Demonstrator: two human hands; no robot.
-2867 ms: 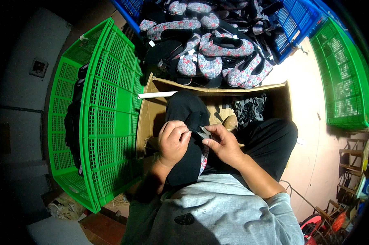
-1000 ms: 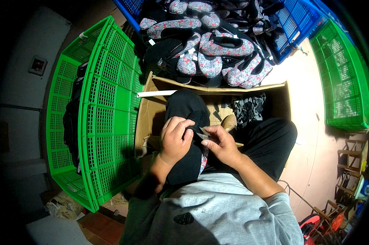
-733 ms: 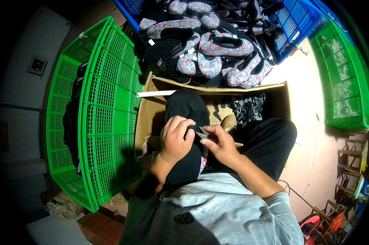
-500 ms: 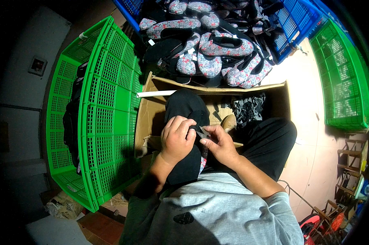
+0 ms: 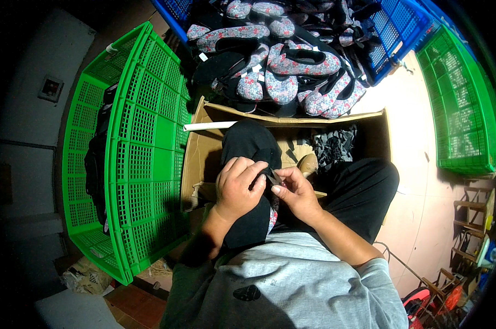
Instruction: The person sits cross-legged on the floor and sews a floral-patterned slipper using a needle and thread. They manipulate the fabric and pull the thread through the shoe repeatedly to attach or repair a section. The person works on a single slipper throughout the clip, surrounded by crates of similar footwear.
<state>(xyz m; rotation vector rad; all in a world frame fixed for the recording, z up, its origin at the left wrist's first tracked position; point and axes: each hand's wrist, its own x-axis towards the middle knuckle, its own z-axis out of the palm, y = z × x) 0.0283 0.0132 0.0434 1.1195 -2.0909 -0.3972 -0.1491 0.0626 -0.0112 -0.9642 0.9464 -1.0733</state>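
Note:
Over my black-trousered left thigh, my left hand (image 5: 238,187) is closed on the black part of a shoe. A strip of the shoe's red-and-white flowered cloth (image 5: 273,217) shows below my fingers; black cloth on black trousers hides its outline. Close beside it, my right hand (image 5: 296,195) pinches a small, thin, dark grey pointed piece (image 5: 275,177) between thumb and fingers. It looks like a blade, but is too small to be sure. Its tip points toward my left thumb.
An open cardboard box (image 5: 209,114) lies under my knees, with dark scraps (image 5: 335,147) and a tan shoe-shaped piece (image 5: 307,164) inside. Beyond it flowered shoes (image 5: 305,59) heap in a blue crate (image 5: 393,27). Green crates (image 5: 149,142) stand left and right.
The grey piece has turned and shows narrower and darker. My right fingers have shifted slightly, and my left fingers reach a little further right. The shoe stays in place.

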